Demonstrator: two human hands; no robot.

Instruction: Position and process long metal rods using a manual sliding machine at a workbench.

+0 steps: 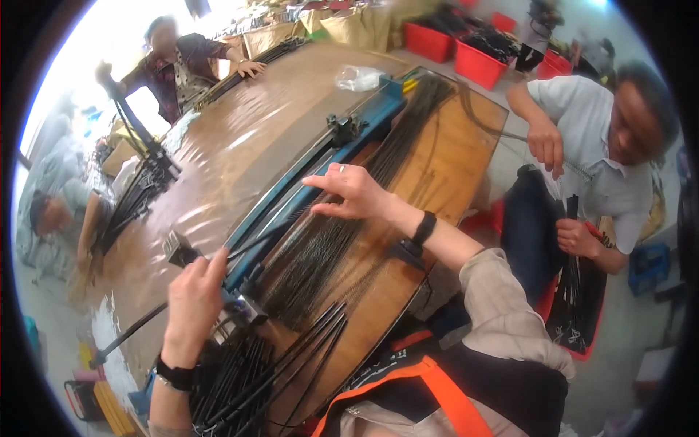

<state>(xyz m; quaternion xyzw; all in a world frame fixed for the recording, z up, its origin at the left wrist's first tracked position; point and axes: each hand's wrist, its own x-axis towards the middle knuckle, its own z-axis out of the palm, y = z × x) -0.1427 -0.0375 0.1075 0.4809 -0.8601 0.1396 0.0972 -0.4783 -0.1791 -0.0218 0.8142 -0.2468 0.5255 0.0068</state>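
Observation:
My right hand [354,191] lies flat with fingers spread on a row of thin black rods [331,240] laid side by side on a wooden board [466,131]. The rods run beside a long blue metal rail [313,171] that carries a small black clamp [344,128]. My left hand [195,298] closes around a dark handle with a metal end [177,250] at the near end of the rail. A loose bundle of black tubes [269,360] lies below it, by my orange-strapped apron.
A seated person at the right [597,138] holds black rods [575,291] over a red bin. Another person [186,65] leans on the far end of the long brown table [218,160]. Red crates [477,62] stand behind. A clear plastic bag [358,77] lies on the table.

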